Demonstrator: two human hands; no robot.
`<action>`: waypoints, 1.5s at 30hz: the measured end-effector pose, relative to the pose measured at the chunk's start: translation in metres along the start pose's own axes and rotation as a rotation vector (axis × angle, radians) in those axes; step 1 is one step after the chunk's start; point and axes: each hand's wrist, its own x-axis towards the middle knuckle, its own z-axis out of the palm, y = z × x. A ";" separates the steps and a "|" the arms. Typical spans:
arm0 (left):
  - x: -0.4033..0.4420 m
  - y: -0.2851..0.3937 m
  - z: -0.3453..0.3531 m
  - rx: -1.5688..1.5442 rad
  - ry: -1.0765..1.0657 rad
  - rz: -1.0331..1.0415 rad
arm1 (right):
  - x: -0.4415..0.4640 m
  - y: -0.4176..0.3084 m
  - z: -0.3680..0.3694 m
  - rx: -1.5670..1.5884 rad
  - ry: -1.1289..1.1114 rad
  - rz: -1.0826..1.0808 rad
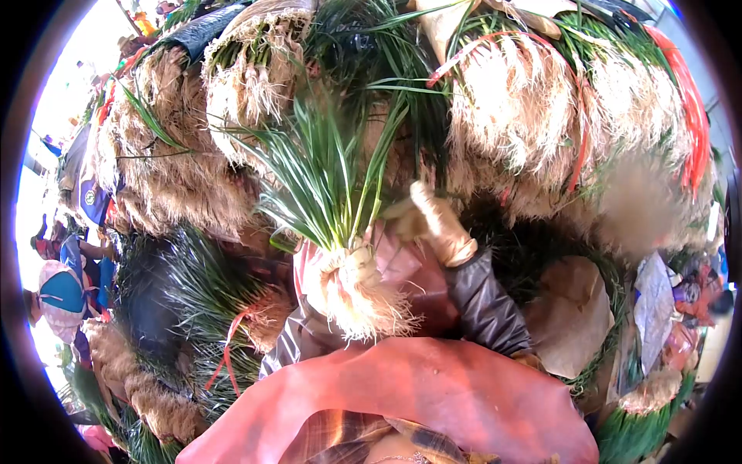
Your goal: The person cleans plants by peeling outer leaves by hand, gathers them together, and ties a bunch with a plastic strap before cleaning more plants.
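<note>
Centrally, rooted green bundle (328, 203) grasped by left hand (359, 267), blurred right hand (439, 224) nearby, grip impossible to tell

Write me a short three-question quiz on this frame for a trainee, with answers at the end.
1. Multiple choice: in the picture, which way do the roots of the central leafy bunch point?
A) Up, toward the hanging rows
B) Down, toward the pinkish-red covering on the wearer's front
C) Straight left

2. True or false: the right hand appears on the right side of that bunch, at the end of a dark, shiny sleeve.

3. Fill in the blank: the leafy bundle at lower left has a tie coloured ____.

Key: 1. B; 2. True; 3. red
</note>
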 end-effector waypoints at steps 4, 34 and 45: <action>-0.002 -0.007 -0.004 0.003 0.077 0.071 | 0.007 0.010 0.017 -0.075 -0.059 -0.225; 0.006 -0.014 0.004 0.409 0.229 0.193 | 0.078 0.077 -0.125 -1.494 0.172 -0.963; 0.022 -0.014 0.027 0.767 0.342 0.081 | 0.007 0.024 -0.012 -0.295 0.041 -0.009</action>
